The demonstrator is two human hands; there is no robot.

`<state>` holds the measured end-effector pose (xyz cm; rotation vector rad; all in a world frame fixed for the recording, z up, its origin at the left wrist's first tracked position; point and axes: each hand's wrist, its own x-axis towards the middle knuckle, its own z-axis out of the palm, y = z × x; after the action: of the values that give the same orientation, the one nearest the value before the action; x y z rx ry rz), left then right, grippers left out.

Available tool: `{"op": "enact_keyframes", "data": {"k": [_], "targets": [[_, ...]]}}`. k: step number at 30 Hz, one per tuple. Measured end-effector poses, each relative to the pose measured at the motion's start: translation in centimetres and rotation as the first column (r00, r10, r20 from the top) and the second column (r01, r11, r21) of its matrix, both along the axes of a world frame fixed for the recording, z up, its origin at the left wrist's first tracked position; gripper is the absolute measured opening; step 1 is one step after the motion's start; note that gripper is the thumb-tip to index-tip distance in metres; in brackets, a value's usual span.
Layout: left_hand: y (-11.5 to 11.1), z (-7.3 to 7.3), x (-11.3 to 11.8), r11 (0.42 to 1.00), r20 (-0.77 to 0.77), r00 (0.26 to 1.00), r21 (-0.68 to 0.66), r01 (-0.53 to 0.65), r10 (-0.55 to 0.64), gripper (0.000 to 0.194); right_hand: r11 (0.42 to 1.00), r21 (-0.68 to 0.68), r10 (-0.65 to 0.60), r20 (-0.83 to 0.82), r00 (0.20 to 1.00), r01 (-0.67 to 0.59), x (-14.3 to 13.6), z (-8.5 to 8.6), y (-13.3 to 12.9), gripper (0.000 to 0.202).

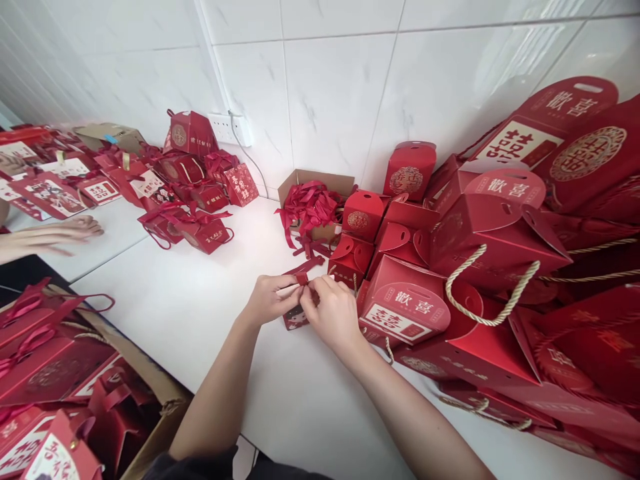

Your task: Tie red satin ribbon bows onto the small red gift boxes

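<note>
At the bottom of the frame the white table (200, 313) ended at its near edge, and the only bare stretch of it ran from lower centre up toward the middle left, between the heaps of red. In the lower left corner, below that edge, an open cardboard carton (150, 390) held finished red gift boxes with ribbon handles, packed close together. Along the right side a pile of red paper bags (495, 247) with cream rope handles crowded the table up to the tiled wall, leaving no room there.

Just left of that pile, at centre frame, the left hand (270, 300) and the right hand (333, 313) met over a small red box (296, 318) standing on the table. Both hands were nearly closed, fingertips pinched on a red ribbon (301, 275) at the top of the box, which was mostly hidden beneath them.

Farther back, at upper centre, an open cardboard box (313, 200) against the wall was filled with loose red ribbons spilling over its front. Tied gift boxes (200, 230) lay in the upper left, and at the left edge another person's hand (55, 235) rested flat on the table with fingers stretched out
</note>
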<state>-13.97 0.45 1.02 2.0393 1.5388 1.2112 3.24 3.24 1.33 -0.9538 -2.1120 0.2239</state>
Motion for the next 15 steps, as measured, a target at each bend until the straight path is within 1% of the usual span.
{"op": "enact_keyframes", "data": {"k": [3, 6, 9, 12, 15], "targets": [[0.1, -0.1, -0.3, 1.0, 0.033, 0.999, -0.02, 0.005, -0.004, 0.023, 0.998, -0.023, 0.054, -0.043, 0.998, -0.055, 0.4, 0.1, -0.3, 0.018], [0.1, -0.2, -0.6, 0.999, 0.063, 0.998, -0.033, 0.008, -0.006, 0.025, 0.998, -0.001, 0.066, -0.179, 0.982, -0.067, 0.7, -0.1, -0.6, 0.016], [0.1, -0.3, -0.6, 0.999, 0.083, 0.997, -0.042, 0.009, -0.005, 0.025, 0.995, -0.013, 0.092, -0.286, 0.954, -0.1, 0.5, -0.7, -0.5, 0.023], [0.1, -0.2, -0.5, 0.999, 0.1, 0.995, -0.05, 0.007, -0.002, 0.026, 0.984, -0.063, 0.14, -0.286, 0.948, -0.164, 0.4, -1.3, -0.1, 0.022], [0.1, -0.1, -0.3, 0.998, 0.115, 0.993, -0.063, 0.008, 0.0, 0.026, 0.98, -0.07, 0.163, -0.275, 0.948, -0.189, 0.5, -1.5, 0.2, 0.02]]}}
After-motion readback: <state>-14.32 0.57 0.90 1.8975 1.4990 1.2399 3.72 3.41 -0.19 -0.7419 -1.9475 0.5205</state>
